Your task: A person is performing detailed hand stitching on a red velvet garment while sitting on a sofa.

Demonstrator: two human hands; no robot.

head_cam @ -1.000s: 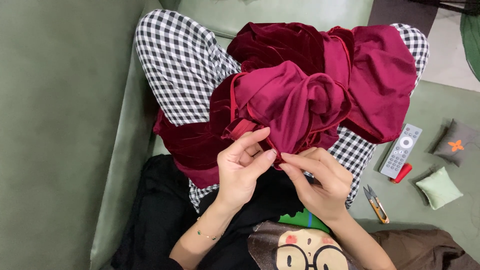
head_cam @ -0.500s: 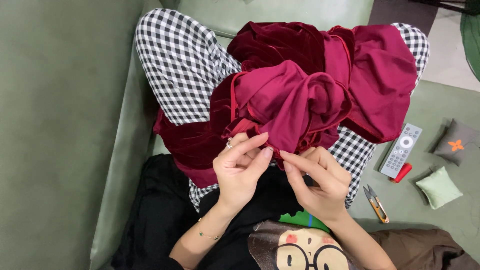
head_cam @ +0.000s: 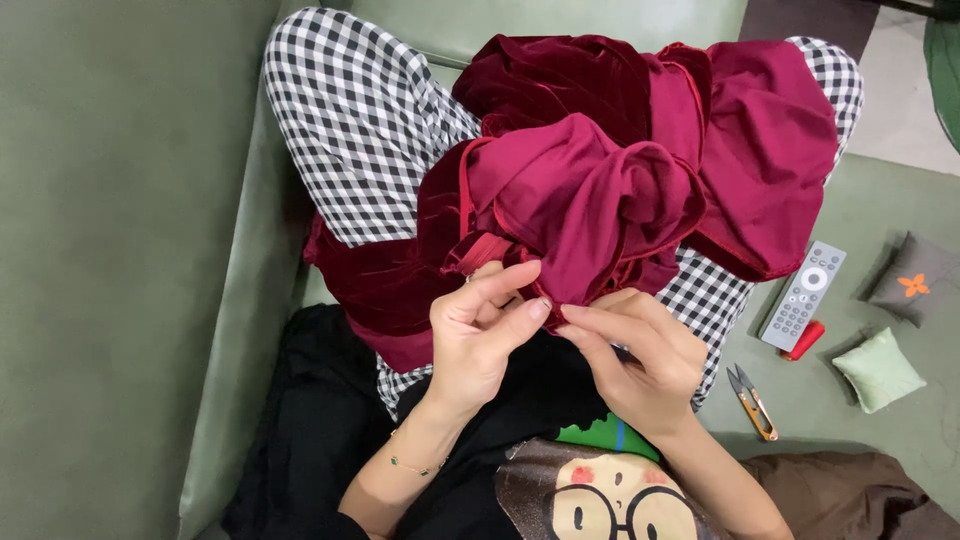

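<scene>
A bunched dark red velvet garment (head_cam: 620, 170) lies across my lap over black-and-white checked trousers (head_cam: 360, 130). My left hand (head_cam: 480, 335) pinches the garment's lower edge between thumb and fingers, just under a red seam strip. My right hand (head_cam: 635, 355) meets it fingertip to fingertip and grips the same edge of cloth from the right. Whether a needle is held is too small to tell. A thin bracelet circles my left wrist.
I sit on a green sofa (head_cam: 120, 250). On the seat at the right lie a grey remote control (head_cam: 803, 295), a red object (head_cam: 803, 340) beside it, small thread snips (head_cam: 752, 402), a pale green pincushion (head_cam: 878, 370) and a grey one (head_cam: 912, 280). Brown cloth (head_cam: 850, 495) lies at the bottom right.
Both hands have shifted slightly along the garment's edge, with the fingertips drawn closer together. The cloth bundle has barely moved.
</scene>
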